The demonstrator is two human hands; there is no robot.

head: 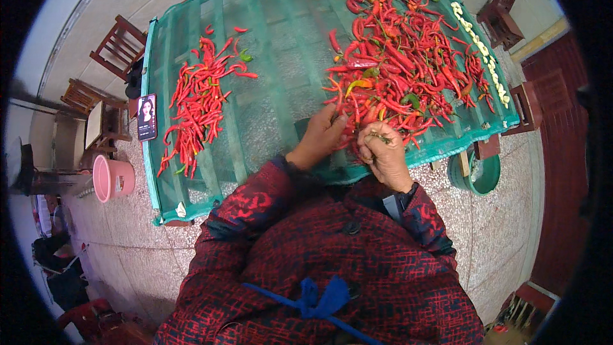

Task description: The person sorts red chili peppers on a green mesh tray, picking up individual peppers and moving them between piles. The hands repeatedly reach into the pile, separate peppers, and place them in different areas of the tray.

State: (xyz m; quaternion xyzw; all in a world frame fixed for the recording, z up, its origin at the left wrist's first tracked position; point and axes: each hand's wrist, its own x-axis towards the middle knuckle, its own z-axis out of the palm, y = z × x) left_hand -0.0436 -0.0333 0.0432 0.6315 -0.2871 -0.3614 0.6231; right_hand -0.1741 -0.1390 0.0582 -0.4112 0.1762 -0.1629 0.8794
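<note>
A large heap of red chili peppers, with a few green and yellow ones mixed in, lies on a table covered with green mesh netting. At the heap's near edge, my right hand is curled shut around small green stems. Just left of it, my left hand reaches to the peppers with its thumb raised; whether its fingers grip a pepper is hidden. A smaller pile of red chilies is spread on the netting farther left.
White garlic cloves line the table's right edge. A phone with its screen lit rests at the left edge. On the floor stand a pink bucket, a green bucket and wooden chairs.
</note>
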